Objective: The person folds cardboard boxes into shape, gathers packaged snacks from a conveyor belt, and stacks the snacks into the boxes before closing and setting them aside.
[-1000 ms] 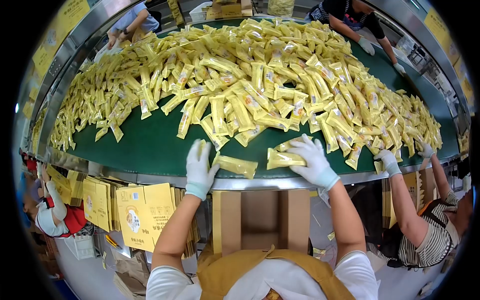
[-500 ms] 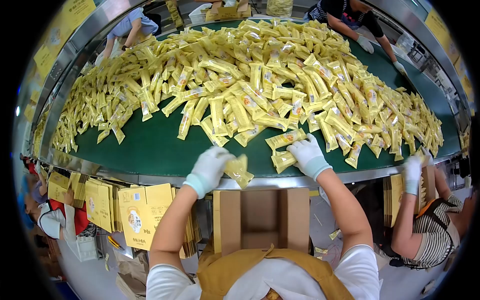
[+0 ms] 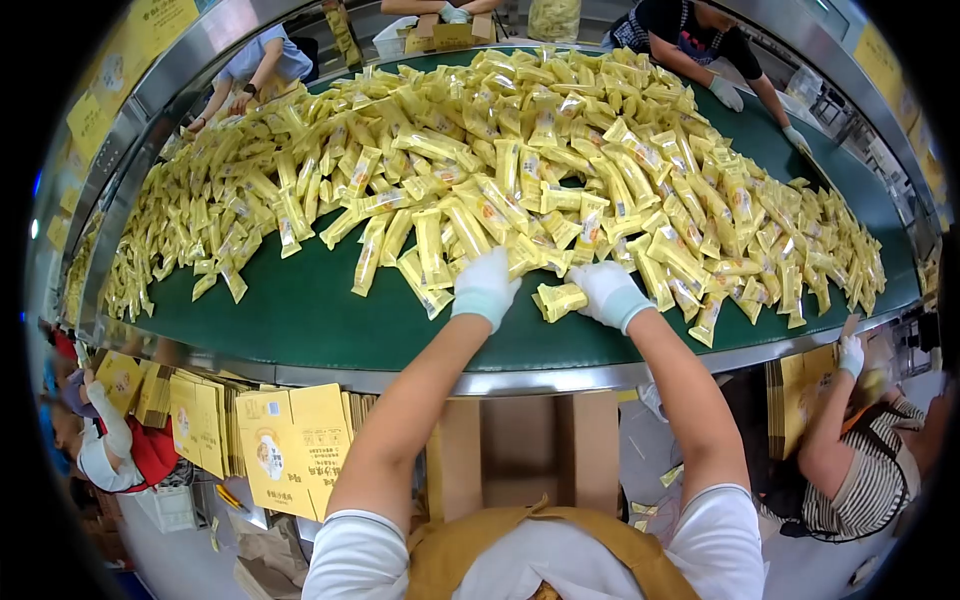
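Yellow packets (image 3: pixel 430 150) are heaped all over the green belt (image 3: pixel 300 330). Left hand's (image 3: pixel 487 284) at the pile's near edge, can't tell how its fingers sit; right hand's (image 3: pixel 606 292) got its fingers closed on one packet (image 3: pixel 560 301).

green worktop (image 3: pixel 330 315) with curved metal rim (image 3: pixel 540 380). pale floor (image 3: pixel 645 450), scraps on it at right of centre. flat yellow cartons (image 3: pixel 293 447) stacked upright, lower left; white crate (image 3: pixel 172 510) near them. metal frame (image 3: pixel 232 32) and yellow printed panels (image 3: pixel 122 55) upper left. white basket (image 3: pixel 393 40) past far edge. small bright light (image 3: pixel 35 228) far left.
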Action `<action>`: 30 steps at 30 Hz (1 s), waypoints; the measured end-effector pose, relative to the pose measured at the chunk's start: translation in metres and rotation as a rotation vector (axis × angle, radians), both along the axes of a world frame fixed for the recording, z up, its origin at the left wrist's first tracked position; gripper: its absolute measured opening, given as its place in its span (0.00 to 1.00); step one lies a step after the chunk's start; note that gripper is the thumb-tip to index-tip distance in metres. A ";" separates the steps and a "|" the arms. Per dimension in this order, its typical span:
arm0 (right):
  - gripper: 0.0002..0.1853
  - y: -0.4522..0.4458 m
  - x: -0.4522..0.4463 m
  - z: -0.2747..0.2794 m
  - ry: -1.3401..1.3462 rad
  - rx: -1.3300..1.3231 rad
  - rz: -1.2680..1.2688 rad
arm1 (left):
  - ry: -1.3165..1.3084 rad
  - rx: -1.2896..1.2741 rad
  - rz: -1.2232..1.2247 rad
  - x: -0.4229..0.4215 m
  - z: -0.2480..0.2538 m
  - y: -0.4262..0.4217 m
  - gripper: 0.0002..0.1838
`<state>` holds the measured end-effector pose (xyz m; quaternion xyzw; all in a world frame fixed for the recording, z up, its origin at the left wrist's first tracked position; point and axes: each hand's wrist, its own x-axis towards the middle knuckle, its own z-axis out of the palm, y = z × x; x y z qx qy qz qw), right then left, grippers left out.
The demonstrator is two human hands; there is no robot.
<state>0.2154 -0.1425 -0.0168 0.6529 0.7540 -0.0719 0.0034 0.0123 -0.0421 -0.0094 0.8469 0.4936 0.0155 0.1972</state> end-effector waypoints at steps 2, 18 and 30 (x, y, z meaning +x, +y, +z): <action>0.14 -0.006 0.001 -0.005 0.016 0.028 -0.025 | 0.089 0.000 0.008 0.011 -0.001 0.006 0.28; 0.10 -0.067 -0.016 -0.005 0.049 0.058 -0.047 | 0.035 -0.031 -0.063 -0.086 0.042 -0.007 0.34; 0.11 -0.074 -0.017 -0.006 -0.004 0.175 -0.115 | 0.226 0.135 -0.184 -0.076 0.016 -0.034 0.17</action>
